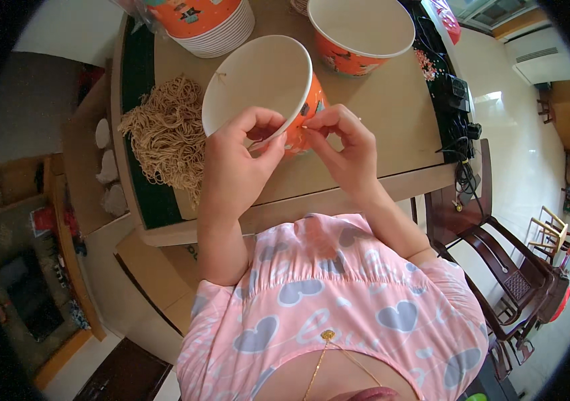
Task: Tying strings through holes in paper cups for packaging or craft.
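A tilted paper bucket (258,77), white inside and orange with printed figures outside, stands on the table in front of me. My left hand (239,157) is closed on its near rim, with the fingertips inside and the thumb at the edge. A short bit of beige cord pokes through the bucket's far left wall. Against the outer right side, my right hand (346,144) pinches a thin pale cord, of which only tiny bits show at the fingers. Left of the bucket lies a tangled heap of beige cords (165,137).
A stack of nested orange buckets (221,30) stands at the far left of the table (378,120). Another orange bucket (365,27) is at the far right. Black cables and an adapter (452,93) run along the right edge. A dark wooden chair (499,260) stands beyond.
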`<move>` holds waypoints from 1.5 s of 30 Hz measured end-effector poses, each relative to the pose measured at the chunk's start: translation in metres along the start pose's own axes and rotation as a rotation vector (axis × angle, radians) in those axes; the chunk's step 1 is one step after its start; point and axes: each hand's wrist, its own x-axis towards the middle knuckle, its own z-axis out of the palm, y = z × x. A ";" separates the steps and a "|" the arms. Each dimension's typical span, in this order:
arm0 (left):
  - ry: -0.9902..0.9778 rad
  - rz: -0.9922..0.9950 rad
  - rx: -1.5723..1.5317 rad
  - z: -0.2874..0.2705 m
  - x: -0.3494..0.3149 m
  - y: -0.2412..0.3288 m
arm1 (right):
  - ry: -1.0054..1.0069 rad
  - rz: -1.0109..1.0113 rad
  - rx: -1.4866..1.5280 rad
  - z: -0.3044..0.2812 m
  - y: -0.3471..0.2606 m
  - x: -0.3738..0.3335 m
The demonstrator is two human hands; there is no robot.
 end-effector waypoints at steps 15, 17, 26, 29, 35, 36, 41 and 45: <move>-0.211 0.031 -0.014 0.016 0.017 -0.013 | 0.099 0.050 0.067 -0.001 0.011 -0.010; -0.230 0.033 -0.083 0.019 0.017 -0.016 | 0.154 0.051 0.085 -0.004 0.012 -0.009; -0.238 -0.020 -0.079 0.021 0.019 -0.016 | 0.129 -0.184 -0.160 -0.010 0.006 -0.005; -0.245 -0.009 -0.061 0.021 0.019 -0.015 | 0.156 -0.254 -0.229 -0.011 0.005 -0.004; -0.222 -0.028 -0.031 0.024 0.017 -0.010 | 0.128 -0.047 -0.388 -0.029 0.008 -0.006; -0.227 -0.029 -0.030 0.025 0.017 -0.010 | 0.130 -0.020 -0.390 -0.031 0.005 -0.006; -0.250 -0.031 0.049 0.025 0.018 -0.006 | 0.117 -0.070 -0.353 -0.033 -0.012 -0.005; -0.265 -0.031 0.047 0.025 0.019 -0.006 | 0.117 -0.076 -0.328 -0.031 -0.020 -0.003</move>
